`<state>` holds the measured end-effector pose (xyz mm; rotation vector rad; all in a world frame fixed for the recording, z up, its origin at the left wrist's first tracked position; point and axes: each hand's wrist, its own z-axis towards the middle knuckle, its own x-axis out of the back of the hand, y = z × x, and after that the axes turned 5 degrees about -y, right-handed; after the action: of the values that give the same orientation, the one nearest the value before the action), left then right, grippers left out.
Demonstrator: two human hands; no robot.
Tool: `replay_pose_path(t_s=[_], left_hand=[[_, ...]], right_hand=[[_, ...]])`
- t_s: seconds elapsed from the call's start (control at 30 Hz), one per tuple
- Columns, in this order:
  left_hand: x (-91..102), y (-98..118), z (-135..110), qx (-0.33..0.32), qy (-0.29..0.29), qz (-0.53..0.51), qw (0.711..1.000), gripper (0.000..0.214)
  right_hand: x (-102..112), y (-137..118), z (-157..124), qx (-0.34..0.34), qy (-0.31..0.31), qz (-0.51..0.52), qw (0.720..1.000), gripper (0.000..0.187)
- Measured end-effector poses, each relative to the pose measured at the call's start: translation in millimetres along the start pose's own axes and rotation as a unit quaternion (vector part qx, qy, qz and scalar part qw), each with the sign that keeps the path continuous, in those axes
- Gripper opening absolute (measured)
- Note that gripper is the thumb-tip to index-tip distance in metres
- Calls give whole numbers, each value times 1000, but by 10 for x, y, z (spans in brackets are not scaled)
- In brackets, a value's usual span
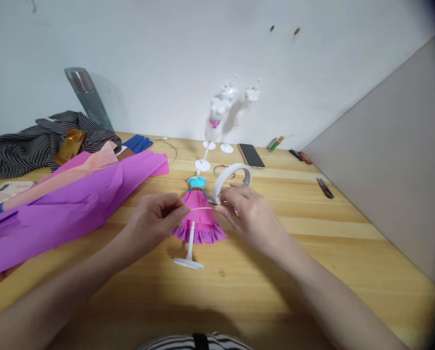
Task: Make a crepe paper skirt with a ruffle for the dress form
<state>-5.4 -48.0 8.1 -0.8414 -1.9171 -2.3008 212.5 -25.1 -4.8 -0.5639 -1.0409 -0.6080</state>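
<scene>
A narrow white strip of tape stretches between my two hands, above a small dress form in a paper dress. My left hand pinches the strip's left end. In my right hand is a roll of white tape, tilted up, from which the strip seems to come. The dress has a turquoise top, a brown waistband and a pink skirt with a purple ruffled hem. Its white stand points toward me, so the form appears to lie on the table. Small items behind my right fingers are mostly hidden.
Pink, peach and purple paper sheets spread across the left side, near striped cloth and a bottle. White dress forms stand at the back. A phone and snips lie to the right.
</scene>
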Motion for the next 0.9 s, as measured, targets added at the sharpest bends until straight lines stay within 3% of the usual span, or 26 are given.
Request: replay_pose_path(t_s=[0.23, 0.37, 0.53, 0.73, 0.9], left_hand=[[1, 45, 30, 9, 3, 0, 1000, 29], [21, 78, 56, 2, 7, 14, 1000, 30], [44, 21, 33, -3, 2, 69, 998, 31], [15, -101, -28, -8, 2, 130, 992, 32], [1, -116, -19, -12, -7, 140, 990, 30]], right_hand=[[-43, -27, 12, -102, -47, 12, 994, 8], [-47, -11, 30, -117, -81, 33, 989, 9], [23, -5, 34, -82, -44, 156, 983, 10], [76, -69, 8, -119, -29, 277, 953, 10], [37, -111, -11, -167, -36, 287, 943, 14]])
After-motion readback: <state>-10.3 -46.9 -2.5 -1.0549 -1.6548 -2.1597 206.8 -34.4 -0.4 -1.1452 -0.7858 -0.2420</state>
